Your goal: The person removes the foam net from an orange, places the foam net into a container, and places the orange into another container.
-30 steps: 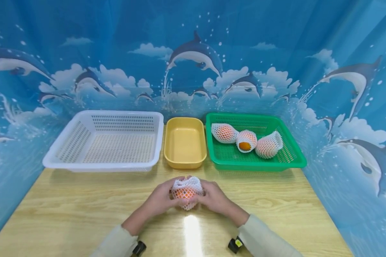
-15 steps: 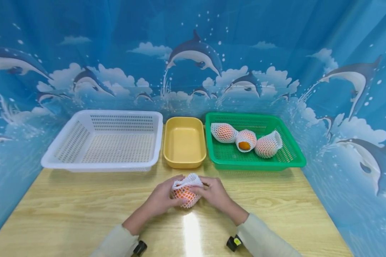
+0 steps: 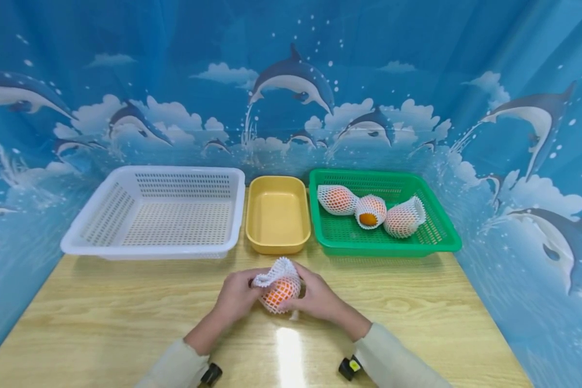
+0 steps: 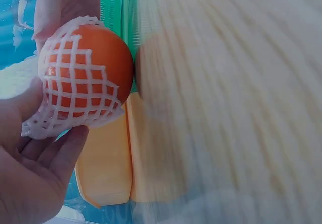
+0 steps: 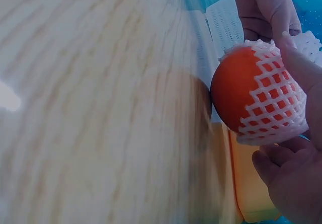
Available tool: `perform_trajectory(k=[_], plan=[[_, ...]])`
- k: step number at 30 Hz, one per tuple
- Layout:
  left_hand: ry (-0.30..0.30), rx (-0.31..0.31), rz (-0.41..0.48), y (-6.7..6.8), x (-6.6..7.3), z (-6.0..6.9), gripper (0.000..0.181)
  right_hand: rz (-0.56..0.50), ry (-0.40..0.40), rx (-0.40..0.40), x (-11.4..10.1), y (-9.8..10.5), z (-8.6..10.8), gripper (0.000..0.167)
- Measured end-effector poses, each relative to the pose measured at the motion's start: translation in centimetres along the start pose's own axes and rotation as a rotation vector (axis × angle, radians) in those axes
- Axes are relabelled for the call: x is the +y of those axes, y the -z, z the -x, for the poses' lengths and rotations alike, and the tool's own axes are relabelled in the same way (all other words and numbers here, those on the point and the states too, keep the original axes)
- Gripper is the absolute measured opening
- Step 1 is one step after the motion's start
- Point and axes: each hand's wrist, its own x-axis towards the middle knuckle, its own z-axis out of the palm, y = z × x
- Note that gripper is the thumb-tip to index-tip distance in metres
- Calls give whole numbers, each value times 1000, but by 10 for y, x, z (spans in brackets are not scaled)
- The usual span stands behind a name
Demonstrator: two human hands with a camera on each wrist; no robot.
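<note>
An orange fruit (image 3: 277,293) in a white foam net sits between both hands, near the middle of the table. My left hand (image 3: 237,293) pinches the net's loose rim at the fruit's left side. With thumb and fingers my right hand (image 3: 320,295) holds the netted fruit from the right. In the left wrist view, the bare side of the orange fruit (image 4: 111,63) shows beyond the edge of the white net (image 4: 75,90). The right wrist view also shows bare fruit (image 5: 234,88) beside the net (image 5: 274,100).
Behind the hands stand a white basket (image 3: 150,250), a yellow tray (image 3: 278,247) and a green basket (image 3: 388,249). Three netted fruits (image 3: 338,200) lie in the green basket. A dolphin-printed curtain (image 3: 291,134) hangs behind the wooden table (image 3: 126,318).
The netted fruit has turned between the hands, and the net's open end now leans up and left. The left fingers have shifted to the net's rim, the right thumb lower on the fruit.
</note>
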Motion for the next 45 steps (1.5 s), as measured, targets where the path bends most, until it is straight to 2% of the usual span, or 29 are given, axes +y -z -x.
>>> perform_trajectory(k=[4,7,11,16,21,25,28,31,38,41,45], plan=[[16,35,-1,0,1,0,28,13,-3,-9,-2,0,0,89],[9,23,-4,0,1,0,30,35,-16,-7,-1,0,-1,80],[8,-44,5,0,-1,0,42,54,-15,23,1,1,-1,66],[-13,-142,-9,-1,-4,0,62,22,41,66,3,2,1,52],[-50,-167,-20,-1,-4,0,72,-12,25,169,-5,2,1,29],[-63,-166,-35,0,-4,0,72,-47,19,263,-3,0,-1,22],[-62,-154,-44,1,-3,1,68,-57,69,264,0,0,-1,28],[-69,-122,-54,2,-2,1,62,-37,86,224,0,0,-1,43],[-92,-38,-68,2,-1,2,45,22,3,30,-2,-4,-1,92],[-101,16,-95,2,0,2,36,27,-11,-10,-4,-5,0,98],[-148,96,-165,1,0,2,31,33,-14,-7,-7,-6,-1,91]])
